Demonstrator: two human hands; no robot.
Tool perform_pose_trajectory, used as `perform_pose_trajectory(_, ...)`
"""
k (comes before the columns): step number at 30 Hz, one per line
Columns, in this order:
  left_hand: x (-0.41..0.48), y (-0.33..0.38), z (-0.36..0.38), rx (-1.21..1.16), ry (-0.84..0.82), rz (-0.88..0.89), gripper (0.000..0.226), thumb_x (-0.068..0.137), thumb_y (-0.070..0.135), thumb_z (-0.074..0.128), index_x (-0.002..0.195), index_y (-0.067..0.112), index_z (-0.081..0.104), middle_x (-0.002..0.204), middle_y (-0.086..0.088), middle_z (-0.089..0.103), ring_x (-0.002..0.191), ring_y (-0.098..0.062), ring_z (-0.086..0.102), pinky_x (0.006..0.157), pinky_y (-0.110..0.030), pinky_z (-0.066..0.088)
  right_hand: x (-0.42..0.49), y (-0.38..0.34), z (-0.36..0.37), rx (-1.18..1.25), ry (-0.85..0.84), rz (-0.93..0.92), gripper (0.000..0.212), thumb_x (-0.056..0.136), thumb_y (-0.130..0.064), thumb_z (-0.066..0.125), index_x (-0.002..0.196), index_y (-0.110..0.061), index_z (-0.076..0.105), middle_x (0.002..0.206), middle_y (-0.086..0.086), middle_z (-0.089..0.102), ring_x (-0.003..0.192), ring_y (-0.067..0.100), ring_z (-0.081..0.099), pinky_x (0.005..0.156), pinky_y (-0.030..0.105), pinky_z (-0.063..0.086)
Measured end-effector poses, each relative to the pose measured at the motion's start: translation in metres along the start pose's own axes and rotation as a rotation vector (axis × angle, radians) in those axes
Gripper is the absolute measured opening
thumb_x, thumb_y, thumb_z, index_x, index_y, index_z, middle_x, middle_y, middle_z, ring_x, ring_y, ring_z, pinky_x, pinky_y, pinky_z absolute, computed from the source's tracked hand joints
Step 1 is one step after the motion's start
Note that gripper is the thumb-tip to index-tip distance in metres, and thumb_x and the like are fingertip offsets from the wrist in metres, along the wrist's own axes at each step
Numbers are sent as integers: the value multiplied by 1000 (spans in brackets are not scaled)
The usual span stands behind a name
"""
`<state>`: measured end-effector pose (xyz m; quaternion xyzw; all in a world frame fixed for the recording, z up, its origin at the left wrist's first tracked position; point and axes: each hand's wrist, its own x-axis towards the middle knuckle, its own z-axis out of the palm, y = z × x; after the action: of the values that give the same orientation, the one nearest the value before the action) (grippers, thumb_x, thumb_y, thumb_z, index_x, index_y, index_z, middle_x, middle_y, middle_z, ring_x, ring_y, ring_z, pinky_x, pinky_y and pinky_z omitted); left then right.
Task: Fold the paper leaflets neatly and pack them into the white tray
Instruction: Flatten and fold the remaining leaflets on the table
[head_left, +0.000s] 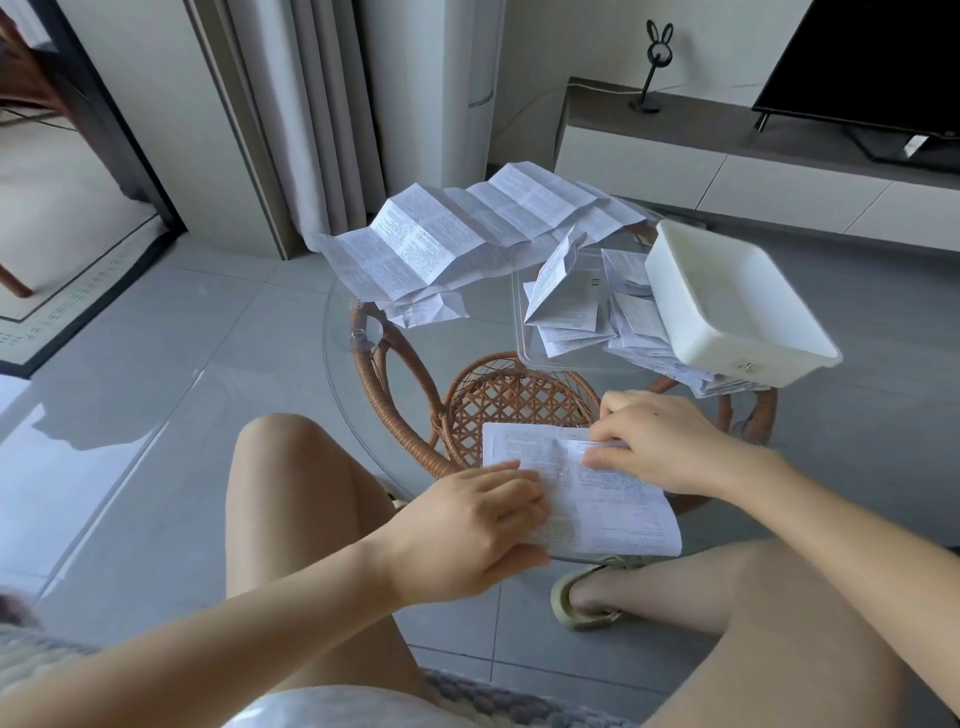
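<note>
Leaflet (618, 514) txt illegible; white tray (711, 340) label blurred

1. One white tray (727, 306), at the table's (447, 345) far right edge.
2. One clear tray (523, 338), just beside it.
3. One leaflet (613, 501) at the near edge.
4. Two hands: left hand (467, 525), right hand (660, 441).
5. Unfolded leaflets (441, 244), far edge: at least two.
6. Folded leaflets (566, 301): a heap, too overlapped to count.
</note>
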<state>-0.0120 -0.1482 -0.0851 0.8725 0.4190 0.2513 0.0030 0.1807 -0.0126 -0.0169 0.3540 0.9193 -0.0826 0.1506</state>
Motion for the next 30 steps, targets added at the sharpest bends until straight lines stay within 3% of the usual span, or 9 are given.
perform_pose_trajectory(2, -2, 3, -1, -18, 4, -32, 36, 96, 32, 56, 104, -1, 69, 107, -13, 67, 109, -27, 61, 92, -36, 50, 4, -4, -3, -31, -4, 15, 43, 92, -52, 49, 57, -30, 38, 78, -7, 40, 82, 11, 43, 72, 32, 37)
perform_pose_trajectory(7, 3, 5, -6, -189, 52, -245, 41, 101, 28, 40, 89, 5, 71, 110, -8, 69, 114, -21, 56, 109, -33, 35, 7, -8, -1, -43, 36, 41, 42, 93, -51, 47, 63, -22, 49, 76, -7, 42, 80, 14, 50, 70, 33, 37)
perform_pose_trajectory(11, 12, 9, 2, -94, 91, -281, 36, 96, 26, 47, 74, 5, 66, 90, -9, 68, 91, -26, 64, 87, -34, 45, 11, -7, 1, -36, 59, 64, 40, 94, -50, 45, 68, -21, 53, 76, -7, 44, 83, 15, 53, 70, 32, 37)
perform_pose_trajectory(14, 14, 8, 5, -43, 88, -290, 30, 93, 24, 48, 74, 6, 62, 94, -9, 65, 93, -27, 64, 86, -33, 45, 14, -6, 3, -46, 92, 69, 44, 94, -50, 45, 62, -20, 46, 77, -5, 50, 79, 16, 54, 69, 33, 40)
perform_pose_trajectory(18, 12, 7, 8, -13, 54, -272, 28, 93, 26, 44, 83, 7, 62, 104, -8, 63, 104, -26, 59, 93, -32, 44, 15, -8, 2, -50, 113, 77, 46, 94, -49, 45, 60, -19, 41, 76, -3, 52, 75, 16, 53, 67, 32, 40)
perform_pose_trajectory(22, 10, 6, 9, 53, 32, -273, 35, 92, 30, 42, 104, 8, 67, 120, -8, 63, 116, -24, 55, 104, -27, 37, 15, -9, 2, -50, 126, 89, 44, 94, -49, 46, 61, -19, 43, 79, -2, 56, 78, 17, 55, 70, 33, 41)
perform_pose_trajectory(27, 6, 4, 12, 78, -69, -316, 45, 94, 34, 40, 129, 14, 61, 137, -16, 54, 127, -31, 51, 110, -41, 35, 16, -10, 3, -50, 132, 95, 43, 95, -49, 45, 63, -20, 44, 77, -3, 53, 77, 16, 54, 60, 29, 33)
perform_pose_trajectory(30, 4, 3, 10, 62, -105, -310, 51, 94, 41, 41, 135, 15, 56, 143, -16, 47, 133, -30, 45, 113, -42, 31, 10, -14, 2, -51, 104, 139, 31, 95, -49, 45, 82, -22, 54, 81, -8, 48, 87, 17, 54, 61, 29, 30)
